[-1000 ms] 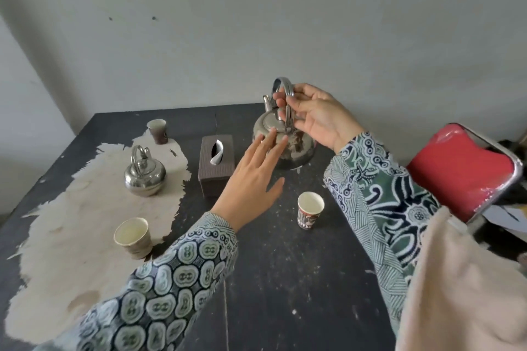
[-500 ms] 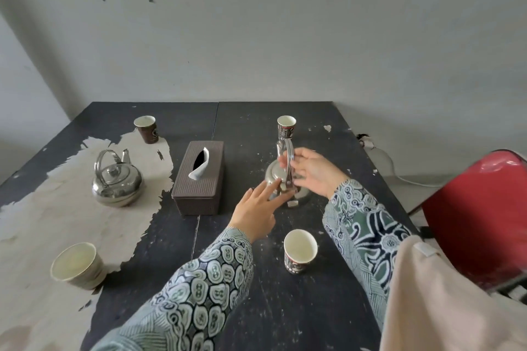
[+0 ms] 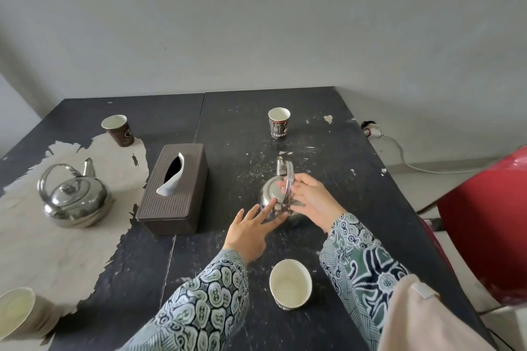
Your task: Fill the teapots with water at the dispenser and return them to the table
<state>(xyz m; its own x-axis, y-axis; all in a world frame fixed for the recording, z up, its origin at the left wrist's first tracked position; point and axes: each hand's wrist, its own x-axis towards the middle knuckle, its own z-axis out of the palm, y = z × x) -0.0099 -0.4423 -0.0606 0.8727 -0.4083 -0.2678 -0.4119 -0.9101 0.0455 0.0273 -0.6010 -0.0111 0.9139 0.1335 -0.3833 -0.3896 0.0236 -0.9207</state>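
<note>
Near teapot (image 3: pixel 272 194): steel, standing on the dark table (image 3: pixel 328 168) right of centre, spout pointing away, bail handle raised upright.
Right hand (image 3: pixel 309 202): fingers curled round the raised handle of the near teapot, thumb side toward the lid; patterned green and white sleeve behind it.
Left hand (image 3: pixel 251 229): fingers straight and spread, tips laid against the near teapot's left flank, nothing gripped.
Far teapot (image 3: pixel 72 198): second steel pot, lid on, handle tilted up, spout pointing away; sits on the pale worn patch at the table's left side, well apart from both hands.
Tissue box (image 3: pixel 175 189): dark brown, ribbed, one white tissue poking from the slot; lies between the two teapots.
Front cup (image 3: pixel 291 283): paper, tilted toward the camera, just beside the right forearm.
Back cup (image 3: pixel 279 122): paper, upright, "COFFEE" print, beyond the near teapot.
Brown cup (image 3: pixel 118 129): upright, at the back left, beyond the far teapot.
Corner cup (image 3: pixel 18 312): pale, at the lower left edge, partly cut off.
Red chair (image 3: pixel 490 222): right of the table.
White cable (image 3: pixel 399 157): on the floor by the wall, past the table's right edge.
</note>
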